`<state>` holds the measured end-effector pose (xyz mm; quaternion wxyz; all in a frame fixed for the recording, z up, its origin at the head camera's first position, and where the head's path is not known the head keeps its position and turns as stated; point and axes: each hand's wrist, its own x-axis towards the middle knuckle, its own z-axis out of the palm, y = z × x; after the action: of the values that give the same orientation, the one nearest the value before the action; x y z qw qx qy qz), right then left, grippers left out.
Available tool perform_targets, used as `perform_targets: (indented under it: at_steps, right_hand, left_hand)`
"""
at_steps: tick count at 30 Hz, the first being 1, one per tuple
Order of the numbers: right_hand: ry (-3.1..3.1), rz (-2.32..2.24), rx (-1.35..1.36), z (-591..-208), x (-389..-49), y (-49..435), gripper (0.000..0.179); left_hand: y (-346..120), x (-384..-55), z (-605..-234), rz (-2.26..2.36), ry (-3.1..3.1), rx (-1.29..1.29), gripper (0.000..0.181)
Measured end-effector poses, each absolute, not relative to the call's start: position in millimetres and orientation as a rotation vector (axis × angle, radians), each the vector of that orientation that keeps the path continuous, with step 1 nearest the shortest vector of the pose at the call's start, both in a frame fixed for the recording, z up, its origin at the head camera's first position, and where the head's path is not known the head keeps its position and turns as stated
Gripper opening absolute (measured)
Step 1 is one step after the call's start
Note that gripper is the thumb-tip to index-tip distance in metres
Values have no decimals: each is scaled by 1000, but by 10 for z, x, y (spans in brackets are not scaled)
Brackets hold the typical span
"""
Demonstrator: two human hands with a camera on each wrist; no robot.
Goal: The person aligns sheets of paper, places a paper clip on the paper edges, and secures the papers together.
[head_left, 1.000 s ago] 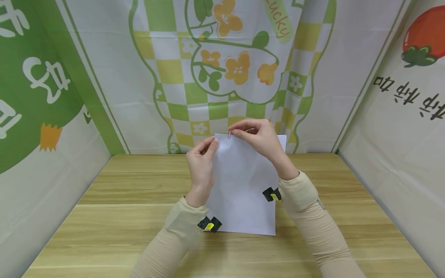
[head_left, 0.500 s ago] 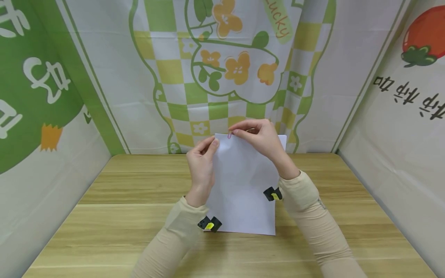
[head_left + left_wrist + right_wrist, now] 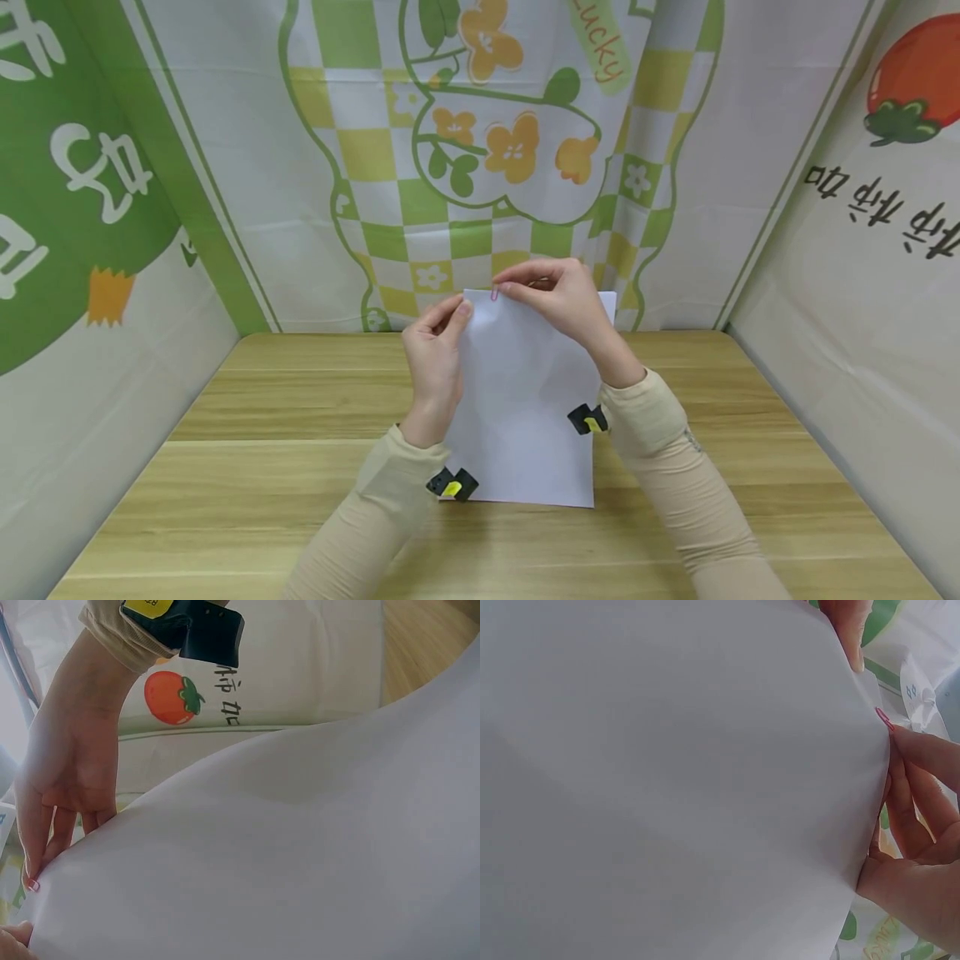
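White paper point(image 3: 525, 400) is held up over the table, its top edge toward the back curtain. At its upper left corner, my left hand point(image 3: 437, 358) pinches the edge between thumb and fingers. A small pink paper clip point(image 3: 494, 294) sits over the top edge, a short way right of that corner. My right hand point(image 3: 562, 304) pinches the clip's outer end with thumb and forefinger. In the right wrist view the clip point(image 3: 883, 718) lies partly over the sheet, against my fingertips point(image 3: 904, 739). The left wrist view shows the right hand point(image 3: 71, 765) beyond the bowed paper point(image 3: 262, 847).
The wood-grain table point(image 3: 300, 467) spreads beneath both arms. A patterned curtain point(image 3: 390, 167) hangs right behind the table's back edge, with printed cloth walls on the left point(image 3: 150, 317) and right point(image 3: 840, 275). Black wrist mounts point(image 3: 453, 484) with yellow labels overlap the paper.
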<state>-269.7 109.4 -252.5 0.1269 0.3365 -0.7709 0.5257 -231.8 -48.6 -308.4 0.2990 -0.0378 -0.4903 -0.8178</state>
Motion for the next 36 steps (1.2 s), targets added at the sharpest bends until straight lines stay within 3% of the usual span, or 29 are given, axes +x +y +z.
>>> perform_targets:
  at_steps: [15,24,36]
  right_hand:
    - [-2288,1504,921,-2553,-2711,1071,16]
    - [-2334,1459,913,-2367,-2463,1021,16]
    - [-2403,1441,894,-2396,-2484,1020,17]
  left_hand:
    - [-492,-2326,-3095,-2210,-1312,-65,21]
    - [-507,-2321,-3114,-2231,-1349,-36,21]
    - [-528,-2321,-3159,-2269,-1412,35,23]
